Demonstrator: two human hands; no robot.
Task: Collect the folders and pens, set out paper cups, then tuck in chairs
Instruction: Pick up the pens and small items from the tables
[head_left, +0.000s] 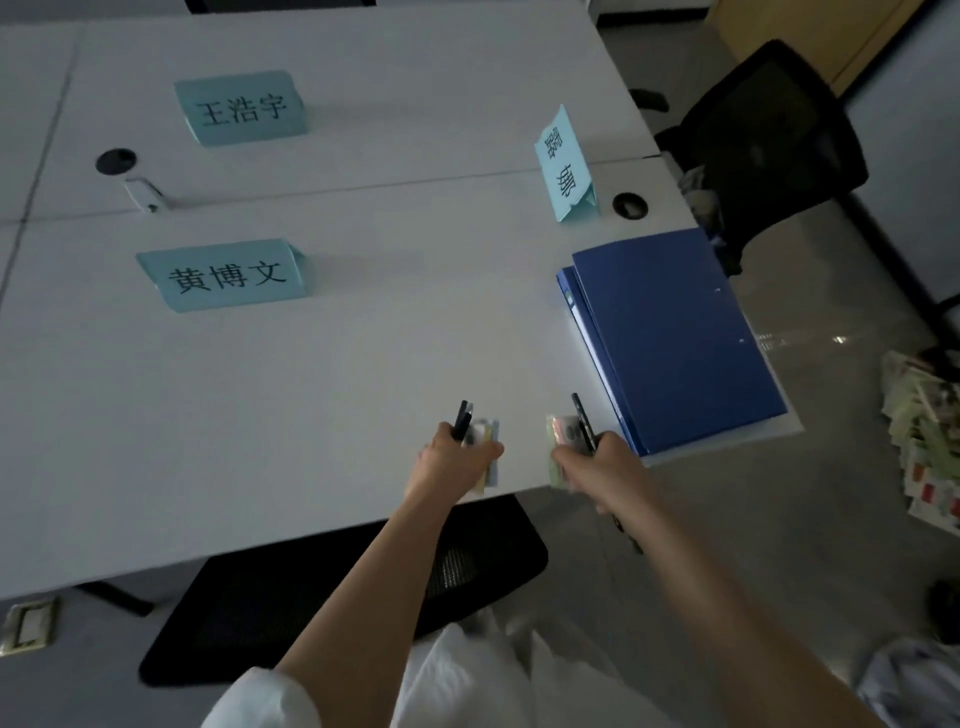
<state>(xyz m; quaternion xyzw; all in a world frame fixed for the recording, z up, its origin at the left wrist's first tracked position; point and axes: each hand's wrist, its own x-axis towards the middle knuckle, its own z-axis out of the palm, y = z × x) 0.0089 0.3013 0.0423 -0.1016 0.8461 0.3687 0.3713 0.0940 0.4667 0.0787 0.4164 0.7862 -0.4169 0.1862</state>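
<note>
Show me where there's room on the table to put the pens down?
Bare table lies between the near name card, the folders and both hands. It's crowded at the right corner, where the folders and a tilted name card sit.

The chair (343, 597) seat sits half under the table (363, 364); the lower folder (569, 291) shows only its edge beneath the top one.

Three light-blue name cards (242, 108), two stacked blue folders (675, 338), two black pens (462, 420), two black chairs (763, 140), two round cable holes (115, 161), one white table (363, 338)
</note>
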